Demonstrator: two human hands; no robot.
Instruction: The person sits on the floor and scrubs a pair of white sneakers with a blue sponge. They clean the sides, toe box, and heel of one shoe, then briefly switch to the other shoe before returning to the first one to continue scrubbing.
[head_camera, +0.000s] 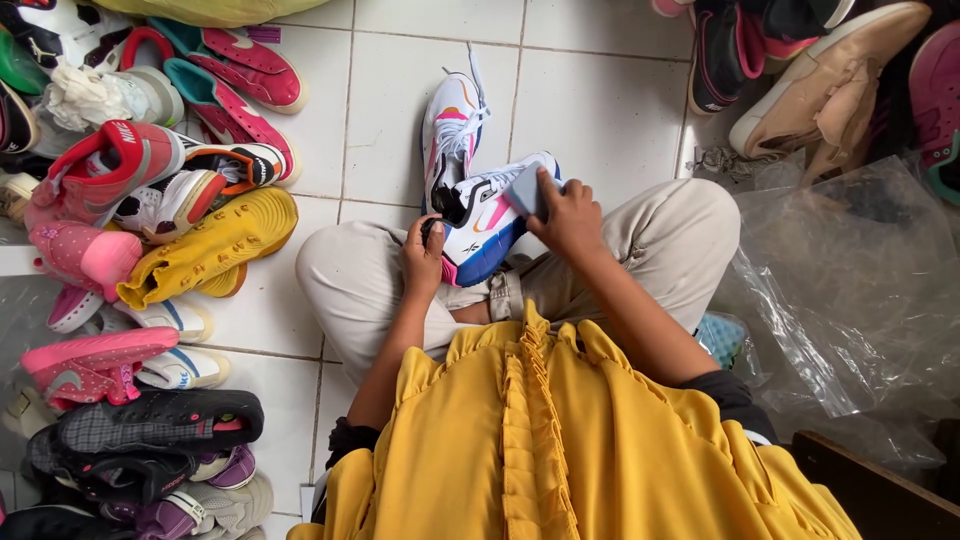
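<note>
A floor of pale square tiles (410, 90) fills the frame, seen from above over a person sitting cross-legged in beige trousers (660, 225) and a yellow ruffled top (540, 440). At the centre, the left hand (424, 262) is closed around the heel end of a white sneaker (480, 215) with a blue sole and pink accents, which rests on the lap between the knees. The right hand (568, 215) grips a small grey-blue sponge (527, 190), pressed against the side of that sneaker near its toe. Just above it, on the tiles, stands the matching second sneaker (450, 125), white with pink and orange panels, its laces loose and its toe pointing toward the top of the frame; the two shoes touch or nearly touch.

Along the left edge lies a heap of mixed shoes: a red sneaker (110, 165) at upper left, a yellow knitted shoe (215, 245) beside the left knee, a pink child's shoe (85, 255), another pink sneaker (95, 365) lower down, and a black shoe (160, 420) at lower left. At upper right sit a tan shoe (830, 85) and darker pairs. A crumpled clear plastic bag (850, 290) covers the right side, near the right knee.
</note>
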